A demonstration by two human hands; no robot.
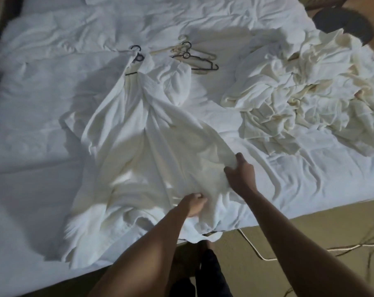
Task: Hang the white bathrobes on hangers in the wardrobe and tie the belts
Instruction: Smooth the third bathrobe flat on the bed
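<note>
1. A white bathrobe [138, 133] was laid lengthwise across the middle of the bed [31, 125], its hem draped over the bed's near edge.
2. The collar end of the bathrobe was fitted on a hanger [136, 52], whose dark hook lay at the end farthest from the near edge of the bed.
3. The left hand [193, 203] was curled into the fabric near the hem, where a fold was gripped.
4. The right hand [240, 174] was closed on the bathrobe's right edge, with cloth pinched between thumb and fingers.
5. A cluster of spare hangers [193, 57] was found just right of the bathrobe's collar.
6. A crumpled pile of white robes [306, 99] was located on the bed, well to the right of the bathrobe.
7. A cord [267, 257] was seen on the floor beyond the bed's near edge.
</note>
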